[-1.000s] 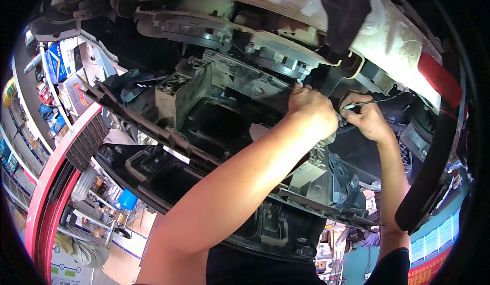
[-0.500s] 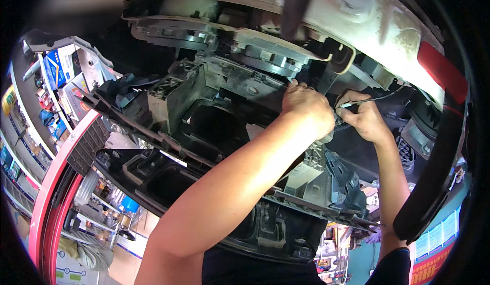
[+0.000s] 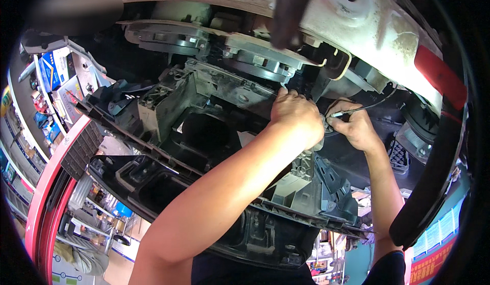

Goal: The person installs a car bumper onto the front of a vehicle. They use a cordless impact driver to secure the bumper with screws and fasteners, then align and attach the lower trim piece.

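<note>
My left hand (image 3: 297,115) is closed, knuckles toward me, beside the rear edge of a dusty dark plastic frame (image 3: 224,88). Its fingertips, and whatever they grip, are hidden. Just right of it, my right hand (image 3: 356,127) pinches a thin black wire (image 3: 371,105) with a short white sleeve (image 3: 338,114) near the thumb. The two hands almost meet at a small dark part that I cannot make out. Above my left hand sits a round, disc-shaped metal unit (image 3: 263,66); a similar disc (image 3: 166,39) is mounted farther left.
A pale, stained metal beam (image 3: 352,19) spans overhead, with a bent hook (image 3: 341,68) below it. On the right hangs a black strip (image 3: 426,183) with a red piece (image 3: 439,73). A black panel (image 3: 148,180) lies under my left forearm. Shelves (image 3: 30,101) stand at left.
The whole view has shifted slightly, so the car parts and both hands appear a little farther left. Both hands keep nearly the same grip and place among the parts.
</note>
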`<state>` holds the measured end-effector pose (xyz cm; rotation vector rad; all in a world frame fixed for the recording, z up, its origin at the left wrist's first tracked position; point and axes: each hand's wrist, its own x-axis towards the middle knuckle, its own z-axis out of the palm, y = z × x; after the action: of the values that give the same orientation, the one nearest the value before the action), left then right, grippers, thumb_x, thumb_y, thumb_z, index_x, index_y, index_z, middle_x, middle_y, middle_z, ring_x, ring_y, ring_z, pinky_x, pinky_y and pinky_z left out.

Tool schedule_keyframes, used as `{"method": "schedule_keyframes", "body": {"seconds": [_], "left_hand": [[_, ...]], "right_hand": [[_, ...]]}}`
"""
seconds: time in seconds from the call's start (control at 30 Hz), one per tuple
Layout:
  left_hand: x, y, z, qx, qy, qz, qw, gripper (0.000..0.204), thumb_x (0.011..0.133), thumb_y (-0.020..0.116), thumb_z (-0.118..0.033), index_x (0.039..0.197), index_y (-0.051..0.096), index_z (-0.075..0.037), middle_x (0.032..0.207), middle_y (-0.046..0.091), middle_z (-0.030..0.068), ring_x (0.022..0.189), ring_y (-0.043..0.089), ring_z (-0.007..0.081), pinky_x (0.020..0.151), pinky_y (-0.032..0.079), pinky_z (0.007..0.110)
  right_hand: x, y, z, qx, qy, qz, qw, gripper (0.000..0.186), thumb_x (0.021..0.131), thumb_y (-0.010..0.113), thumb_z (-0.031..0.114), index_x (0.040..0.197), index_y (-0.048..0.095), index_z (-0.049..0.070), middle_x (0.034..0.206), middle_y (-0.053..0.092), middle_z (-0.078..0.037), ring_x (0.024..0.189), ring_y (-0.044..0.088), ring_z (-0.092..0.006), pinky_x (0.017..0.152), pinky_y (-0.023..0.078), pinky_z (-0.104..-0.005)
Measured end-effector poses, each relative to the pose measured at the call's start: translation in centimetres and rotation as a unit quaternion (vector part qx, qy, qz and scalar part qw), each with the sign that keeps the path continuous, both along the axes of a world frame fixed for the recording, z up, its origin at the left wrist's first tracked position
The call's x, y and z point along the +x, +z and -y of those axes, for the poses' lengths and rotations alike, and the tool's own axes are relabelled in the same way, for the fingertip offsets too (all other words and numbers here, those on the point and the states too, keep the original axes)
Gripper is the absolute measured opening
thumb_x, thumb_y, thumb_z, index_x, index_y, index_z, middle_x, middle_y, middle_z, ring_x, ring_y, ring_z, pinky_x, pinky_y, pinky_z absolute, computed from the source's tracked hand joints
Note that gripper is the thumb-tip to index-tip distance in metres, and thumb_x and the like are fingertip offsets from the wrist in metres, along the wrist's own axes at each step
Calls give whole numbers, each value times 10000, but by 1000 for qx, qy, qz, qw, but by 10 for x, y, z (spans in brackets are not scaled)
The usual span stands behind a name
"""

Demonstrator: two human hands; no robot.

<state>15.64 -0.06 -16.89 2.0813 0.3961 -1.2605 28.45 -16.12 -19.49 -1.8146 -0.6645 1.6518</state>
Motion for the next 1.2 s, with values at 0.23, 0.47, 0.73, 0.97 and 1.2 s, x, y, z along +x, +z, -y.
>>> {"method": "schedule_keyframes", "body": {"seconds": [0.23,0.47,0.73,0.97,1.2], "left_hand": [[0,2,1,5,2,7,1000,447,1032,448,-322,1187,722,-6,1238,714,168,1217,604,301,1090,371,451],[-1,3,1,1,12,13,1000,463,1047,436,-341,1191,719,-4,1241,712,168,1224,599,302,1099,366,454],[-1,2,-1,-1,9,9,1000,475,1048,448,-367,1217,706,-5,1260,704,165,1240,593,297,1109,363,453],[-2,1,2,3,12,3,1000,463,1044,440,-342,1235,697,-7,1269,698,159,1261,581,292,1118,357,446],[-3,0,6,13,16,23,1000,450,1032,434,-313,1208,705,1,1259,701,169,1246,587,297,1109,359,446]], "right_hand": [[8,-4,-1,5,32,-13,999,157,815,721,41,942,717,-51,917,688,-127,878,650,-225,836,517,-346],[7,-6,5,38,-7,-47,998,145,816,725,24,945,728,-42,933,701,-111,891,649,-212,837,517,-343],[-5,19,5,-67,-93,-26,993,148,838,745,36,969,748,-31,892,726,-74,826,649,-162,799,525,-317],[-13,28,1,-52,-181,-48,981,241,888,712,-15,1127,690,-34,955,745,-90,906,683,-155,850,536,-298],[-34,24,18,-42,-199,54,978,127,933,683,-24,1054,652,-44,976,721,-102,930,698,-159,860,535,-300]]}}
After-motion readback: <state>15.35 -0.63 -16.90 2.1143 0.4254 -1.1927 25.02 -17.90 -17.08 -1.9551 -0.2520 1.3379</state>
